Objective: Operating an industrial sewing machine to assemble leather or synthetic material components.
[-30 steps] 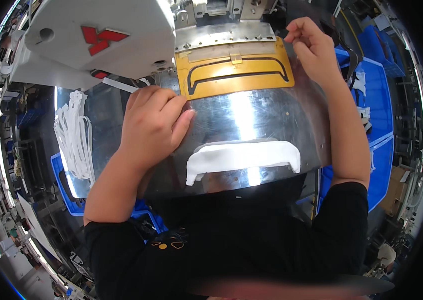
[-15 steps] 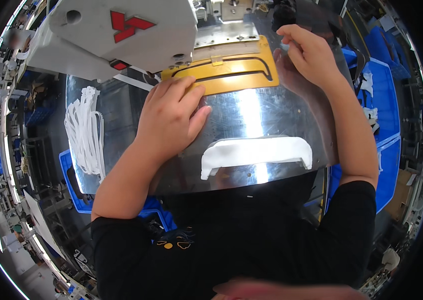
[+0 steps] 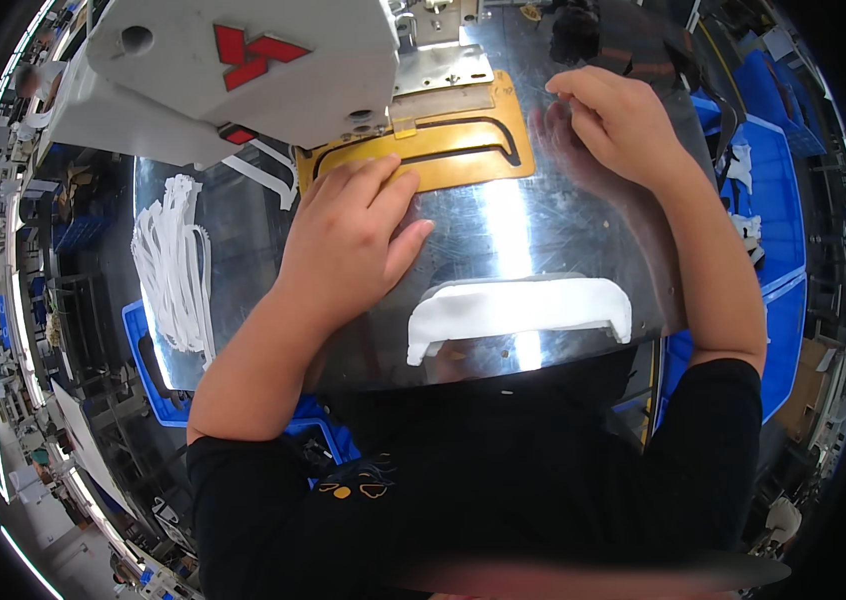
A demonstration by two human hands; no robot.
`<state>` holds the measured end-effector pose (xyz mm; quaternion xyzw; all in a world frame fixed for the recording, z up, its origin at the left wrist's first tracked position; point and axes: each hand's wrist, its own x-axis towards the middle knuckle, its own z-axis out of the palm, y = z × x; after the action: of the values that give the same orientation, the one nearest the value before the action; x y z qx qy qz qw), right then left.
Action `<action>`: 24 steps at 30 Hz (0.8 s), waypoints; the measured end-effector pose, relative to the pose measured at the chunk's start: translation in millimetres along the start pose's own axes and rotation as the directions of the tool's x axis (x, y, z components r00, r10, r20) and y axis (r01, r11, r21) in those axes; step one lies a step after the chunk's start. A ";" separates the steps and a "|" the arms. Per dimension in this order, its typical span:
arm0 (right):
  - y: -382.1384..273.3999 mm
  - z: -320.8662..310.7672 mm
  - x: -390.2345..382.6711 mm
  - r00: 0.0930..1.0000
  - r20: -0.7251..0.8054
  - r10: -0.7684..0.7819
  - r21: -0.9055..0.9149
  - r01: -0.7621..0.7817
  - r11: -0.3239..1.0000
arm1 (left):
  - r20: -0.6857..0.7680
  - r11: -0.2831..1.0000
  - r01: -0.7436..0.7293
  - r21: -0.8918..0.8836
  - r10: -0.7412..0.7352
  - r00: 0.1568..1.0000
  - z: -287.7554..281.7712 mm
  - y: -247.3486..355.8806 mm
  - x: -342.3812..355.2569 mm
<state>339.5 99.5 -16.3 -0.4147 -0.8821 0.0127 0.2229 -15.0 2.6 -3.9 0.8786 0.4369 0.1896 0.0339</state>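
Left hand [image 3: 348, 232] rests, fingers unclenched, on a yellow template [image 3: 458, 171] | Right hand [image 3: 625, 125] half-curls nearby, contents unclear | Even pressure, clear of the machine head [image 3: 178, 95], seems wise

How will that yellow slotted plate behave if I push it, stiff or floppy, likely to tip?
The yellow plate is probably stiff: it looks flat, with crisp slot edges. Tipping seems unlikely, since it appears to lie low and level over the metal tabletop. Its face may feel slick, judging by its sheen.
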 end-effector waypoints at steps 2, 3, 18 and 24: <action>-2.6 -6.5 0.9 0.997 0.064 -0.053 0.033 0.051 0.998 | 0.004 1.000 0.006 0.001 -0.006 1.000 0.4 -0.2 -0.3; -4.6 -9.0 0.8 0.986 0.126 -0.107 0.070 0.099 0.993 | 0.008 1.000 0.012 0.002 -0.012 1.000 0.6 -0.1 -0.3; -43.6 -11.6 0.7 0.939 0.201 -0.278 0.245 0.227 0.943 | 0.064 0.999 0.033 -0.013 -0.032 0.997 0.1 6.3 -0.7; -51.5 -21.6 3.9 0.939 0.222 -0.262 0.154 0.232 0.961 | 0.106 0.999 0.033 -0.032 -0.029 0.994 -1.8 11.5 -1.9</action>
<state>308.7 65.1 15.3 -0.2811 -0.9451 0.0900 0.1399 -8.0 -6.1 -0.3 0.8798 0.4448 0.1497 0.0748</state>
